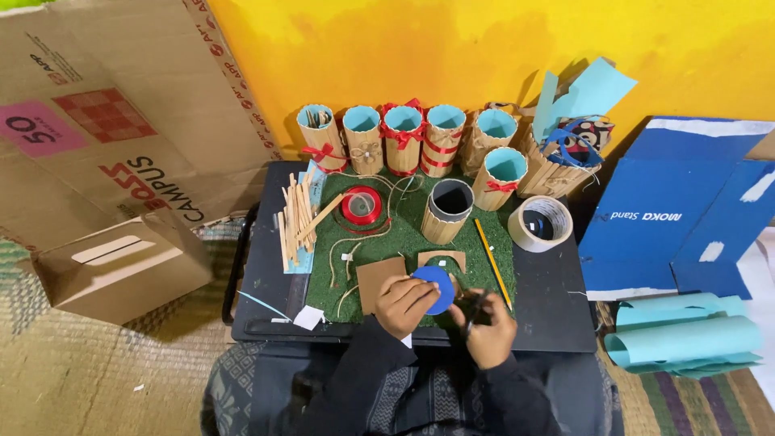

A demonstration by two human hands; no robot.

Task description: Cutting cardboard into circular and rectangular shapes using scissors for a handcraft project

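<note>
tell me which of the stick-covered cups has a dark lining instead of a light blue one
The stick-covered cup standing alone on the green mat, closest to the hands. Its inside is dark grey and it has no ribbon; the others behind it are lined light blue.

Green mat (404, 242): rough, matt, turf-like pile, on a smooth black tabletop (549, 315) w/ dull sheen. Blue round disc (436, 284), at mat's front edge in left hand (404, 305): flat matt paper/card. Brown square card (376, 279) just left of disc: matt, plain. Red ribbon spool (361, 205) at mat's back left: glossy. Pale wooden sticks (297, 220) left of mat: raw, unfinished. Stick-clad round pots (404, 137) behind mat: wood slats, matt blue paper lining, shiny red ribbon. Yellow pencil (492, 262) right of disc: smooth. Tape roll (539, 224) off mat's right edge: off-white, papery.
</note>
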